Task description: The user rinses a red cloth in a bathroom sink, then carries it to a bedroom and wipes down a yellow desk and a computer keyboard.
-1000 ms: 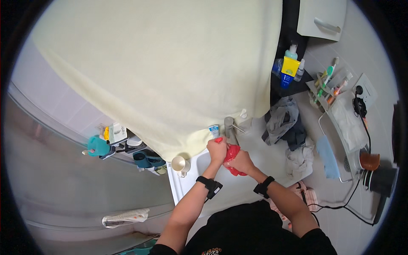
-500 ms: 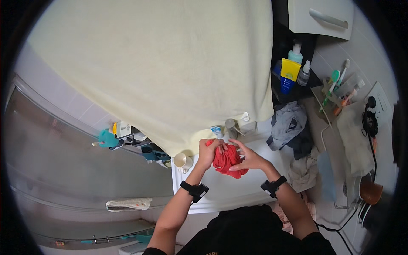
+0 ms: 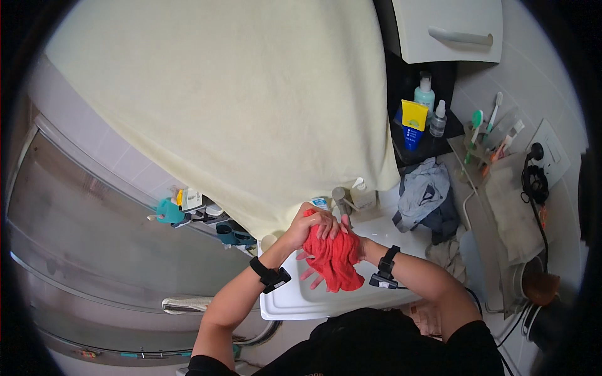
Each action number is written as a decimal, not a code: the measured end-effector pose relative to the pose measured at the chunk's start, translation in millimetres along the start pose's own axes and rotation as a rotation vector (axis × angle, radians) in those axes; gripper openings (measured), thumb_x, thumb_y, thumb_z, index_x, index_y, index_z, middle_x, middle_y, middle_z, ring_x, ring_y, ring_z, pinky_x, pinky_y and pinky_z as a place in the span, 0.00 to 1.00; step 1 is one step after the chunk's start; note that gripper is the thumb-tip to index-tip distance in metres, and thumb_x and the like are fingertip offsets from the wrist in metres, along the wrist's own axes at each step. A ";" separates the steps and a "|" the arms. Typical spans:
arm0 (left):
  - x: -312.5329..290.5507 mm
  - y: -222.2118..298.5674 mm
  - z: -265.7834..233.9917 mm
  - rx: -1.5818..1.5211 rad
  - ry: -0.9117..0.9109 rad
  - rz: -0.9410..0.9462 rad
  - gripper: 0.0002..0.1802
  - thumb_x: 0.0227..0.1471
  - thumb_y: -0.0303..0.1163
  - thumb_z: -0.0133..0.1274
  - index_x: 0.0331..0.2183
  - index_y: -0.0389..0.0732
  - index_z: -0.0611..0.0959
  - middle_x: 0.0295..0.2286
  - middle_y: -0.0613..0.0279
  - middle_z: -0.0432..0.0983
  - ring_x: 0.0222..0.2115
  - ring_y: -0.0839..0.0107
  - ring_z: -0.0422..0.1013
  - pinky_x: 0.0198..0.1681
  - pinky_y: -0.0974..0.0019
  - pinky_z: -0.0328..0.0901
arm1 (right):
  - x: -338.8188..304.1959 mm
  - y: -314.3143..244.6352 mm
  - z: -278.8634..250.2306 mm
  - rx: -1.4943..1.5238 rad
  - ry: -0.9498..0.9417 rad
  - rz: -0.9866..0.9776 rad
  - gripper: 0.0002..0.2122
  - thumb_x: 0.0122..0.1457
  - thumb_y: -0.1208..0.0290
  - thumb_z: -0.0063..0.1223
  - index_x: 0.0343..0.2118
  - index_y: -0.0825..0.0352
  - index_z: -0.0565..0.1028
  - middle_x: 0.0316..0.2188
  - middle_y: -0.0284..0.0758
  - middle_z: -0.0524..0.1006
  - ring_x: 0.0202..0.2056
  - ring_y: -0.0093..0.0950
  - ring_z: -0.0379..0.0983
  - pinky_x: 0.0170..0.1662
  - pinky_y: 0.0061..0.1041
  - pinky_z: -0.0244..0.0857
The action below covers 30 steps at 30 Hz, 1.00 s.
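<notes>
Red cloth, crumpled and hanging in loose folds, sits between the two hands over the white sink (image 3: 283, 304), just in front of the tap (image 3: 340, 195). The left hand (image 3: 302, 227) lies over the top of the red cloth (image 3: 335, 266), its fingers curled down and pressing into the folds. The right hand (image 3: 362, 248) comes in from the other side and passes underneath; its fingers stick out spread past the cloth's left edge, so it supports more than it clenches. How firmly its hidden palm presses cannot be told.

The step in hand looks like gathering and squeezing the cloth, with a lower end hanging free toward the person. From here, the next move would call for closing the right fingers around that loose end while the left hold stays firm, and for keeping the bundle above the sink.

A blue and white tube (image 3: 320, 203) lies beside the tap, a cup (image 3: 268, 240) shows partly behind the left wrist, and grey clothes (image 3: 424, 194) are heaped to the right.
</notes>
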<state>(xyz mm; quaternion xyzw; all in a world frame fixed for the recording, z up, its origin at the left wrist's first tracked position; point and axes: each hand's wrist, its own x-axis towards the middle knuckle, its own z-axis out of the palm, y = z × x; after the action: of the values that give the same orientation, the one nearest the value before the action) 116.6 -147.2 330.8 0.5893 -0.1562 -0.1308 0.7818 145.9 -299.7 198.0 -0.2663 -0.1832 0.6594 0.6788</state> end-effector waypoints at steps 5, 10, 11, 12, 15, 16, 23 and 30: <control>-4.7 -4.7 -3.8 -0.091 -0.039 -0.073 0.13 0.36 0.26 0.42 0.07 0.32 0.68 0.09 0.52 0.64 0.18 0.60 0.66 0.40 0.53 0.69 | 0.7 29.1 -10.4 0.229 -0.186 0.011 0.66 0.23 0.16 0.35 0.63 0.66 0.55 0.63 0.41 0.59 0.59 0.38 0.62 0.60 0.42 0.58; -7.9 -4.4 -12.3 -0.196 -0.080 -0.119 0.14 0.37 0.26 0.43 0.06 0.33 0.68 0.09 0.53 0.63 0.17 0.60 0.65 0.40 0.52 0.69 | 6.9 48.3 -22.9 0.273 -0.478 0.144 0.58 0.33 0.26 0.55 0.61 0.69 0.55 0.51 0.43 0.68 0.43 0.38 0.72 0.56 0.39 0.63; -7.2 -3.5 -14.3 -0.172 -0.124 -0.124 0.15 0.37 0.26 0.43 0.06 0.33 0.68 0.08 0.54 0.63 0.17 0.60 0.65 0.40 0.52 0.69 | 7.5 50.3 -21.0 0.322 -0.775 0.105 0.55 0.37 0.33 0.62 0.60 0.71 0.55 0.46 0.43 0.70 0.37 0.37 0.73 0.52 0.39 0.66; -6.8 -2.2 -15.3 -0.147 -0.168 -0.127 0.16 0.38 0.26 0.43 0.05 0.34 0.68 0.08 0.55 0.62 0.17 0.61 0.65 0.40 0.52 0.69 | 3.3 52.2 -19.8 0.330 -0.770 0.111 0.54 0.37 0.33 0.63 0.60 0.71 0.55 0.47 0.44 0.70 0.38 0.38 0.72 0.52 0.39 0.66; -6.9 4.6 -14.4 -0.187 -0.210 -0.168 0.16 0.39 0.25 0.43 0.05 0.35 0.68 0.07 0.56 0.61 0.17 0.62 0.64 0.40 0.52 0.69 | -10.8 53.8 -12.5 0.297 -0.497 0.145 0.53 0.38 0.35 0.63 0.60 0.70 0.56 0.48 0.46 0.69 0.41 0.40 0.72 0.51 0.41 0.67; -8.0 2.0 -18.1 -0.193 -0.215 -0.166 0.16 0.39 0.25 0.43 0.05 0.35 0.68 0.07 0.56 0.61 0.17 0.62 0.64 0.40 0.52 0.69 | -12.4 54.0 -10.6 0.293 -0.459 0.145 0.52 0.39 0.35 0.63 0.60 0.69 0.56 0.49 0.47 0.69 0.42 0.41 0.72 0.51 0.42 0.67; -19.5 -11.3 -39.3 -0.357 -0.218 -0.192 0.17 0.39 0.24 0.43 0.04 0.37 0.69 0.07 0.58 0.61 0.17 0.65 0.64 0.41 0.53 0.69 | -10.1 51.7 8.2 0.255 -0.306 0.150 0.49 0.41 0.39 0.64 0.60 0.67 0.57 0.52 0.53 0.69 0.49 0.46 0.71 0.49 0.45 0.69; -27.4 -24.3 -72.7 -0.200 -0.220 -0.157 0.16 0.39 0.25 0.43 0.05 0.34 0.69 0.08 0.57 0.63 0.17 0.64 0.66 0.38 0.56 0.69 | 4.6 32.6 43.7 0.316 -0.143 0.079 0.36 0.47 0.48 0.63 0.50 0.72 0.65 0.25 0.34 0.70 0.23 0.24 0.66 0.28 0.22 0.63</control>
<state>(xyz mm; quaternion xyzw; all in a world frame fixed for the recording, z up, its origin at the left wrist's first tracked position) 120.0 -79.1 286.2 0.5011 -0.1805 -0.2700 0.8021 94.0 -290.3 212.4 -0.1154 -0.1144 0.7236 0.6709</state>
